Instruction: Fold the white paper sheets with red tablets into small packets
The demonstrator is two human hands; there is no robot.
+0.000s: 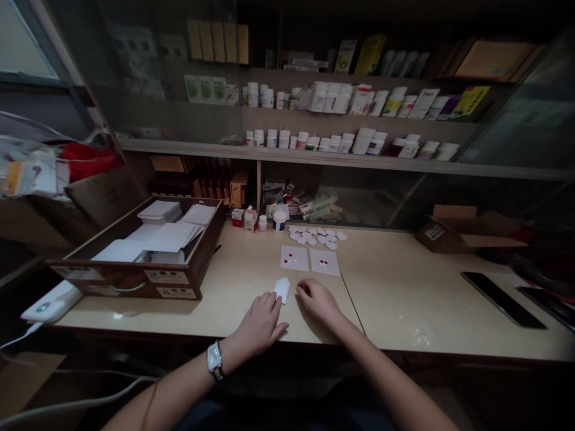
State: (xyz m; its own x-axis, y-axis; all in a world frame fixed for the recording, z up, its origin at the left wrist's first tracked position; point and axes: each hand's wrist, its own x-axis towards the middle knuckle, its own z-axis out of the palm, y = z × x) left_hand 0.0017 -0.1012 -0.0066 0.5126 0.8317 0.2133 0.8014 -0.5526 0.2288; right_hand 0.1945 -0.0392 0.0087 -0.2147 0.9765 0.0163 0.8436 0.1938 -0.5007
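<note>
On the front part of the counter lies a small folded white paper packet (283, 288). My left hand (259, 320) rests at its lower left, fingers stretched out with the tips at the paper and the thumb apart. Just right of the packet, my right hand (318, 300) has its fingers curled together; whatever is inside them, if anything, is hidden. Beyond the hands lie two square white sheets side by side. The left sheet (294, 254) carries a few red and white pills, and the right sheet (330, 266) has red ones with something pale. Several folded white packets (309, 237) are scattered behind them.
A wooden drawer (179, 276) filled with paper stacks (168, 236) stands at left. White bottles (279, 222) and small boxes (250, 219) line the counter's back. At right are an open carton (442, 236) and a dark phone (503, 299). Shelves of medicine bottles (332, 99) rise behind.
</note>
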